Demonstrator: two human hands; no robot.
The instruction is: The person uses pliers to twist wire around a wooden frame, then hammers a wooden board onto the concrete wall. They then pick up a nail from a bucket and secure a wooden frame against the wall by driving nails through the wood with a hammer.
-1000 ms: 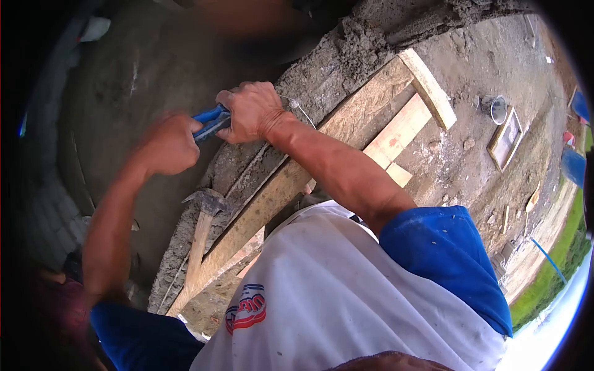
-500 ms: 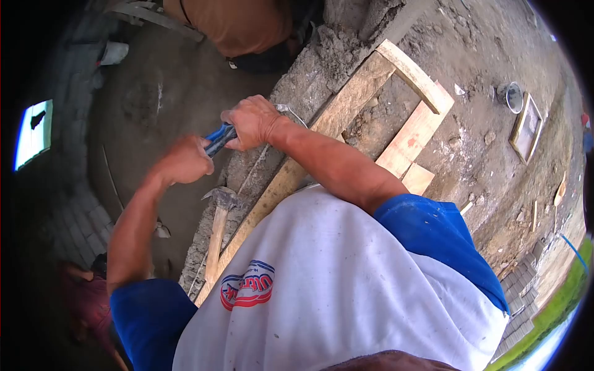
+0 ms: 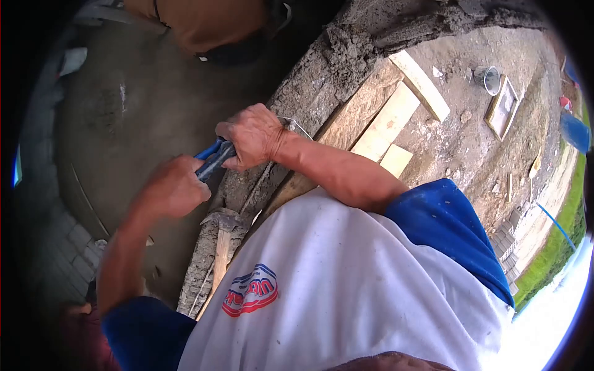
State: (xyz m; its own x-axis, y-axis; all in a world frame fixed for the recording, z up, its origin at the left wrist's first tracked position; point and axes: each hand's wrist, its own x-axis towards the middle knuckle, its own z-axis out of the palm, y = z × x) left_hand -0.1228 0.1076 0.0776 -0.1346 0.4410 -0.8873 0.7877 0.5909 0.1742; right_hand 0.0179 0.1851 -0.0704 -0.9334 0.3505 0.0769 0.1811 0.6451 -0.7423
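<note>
My left hand (image 3: pixel 176 185) is closed around one end of a blue and dark grey handled tool (image 3: pixel 215 162). Gripping its other end is my right hand (image 3: pixel 252 136), over the top of a rough concrete wall. The tool's head is hidden in the fingers, so its exact kind does not show. A thin bent wire (image 3: pixel 298 125) sticks out beside my right wrist. Below the hands, a hammer (image 3: pixel 221 253) with a wooden handle lies along the wall top, its head toward my left hand.
Wooden boards (image 3: pixel 387 120) line the wall's right side, with a crosspiece (image 3: pixel 421 85) at their far end. A bucket (image 3: pixel 487 80) and a wooden-framed screen (image 3: pixel 502 107) stand on the dirt. At the top, a person in brown (image 3: pixel 204 25) bends over; another person's dark red clothing (image 3: pixel 93 334) shows lower left.
The camera view has turned and shifted, so the boards and bucket sit differently in it. Both hands keep their hold on the blue-handled tool, in nearly the same pose.
</note>
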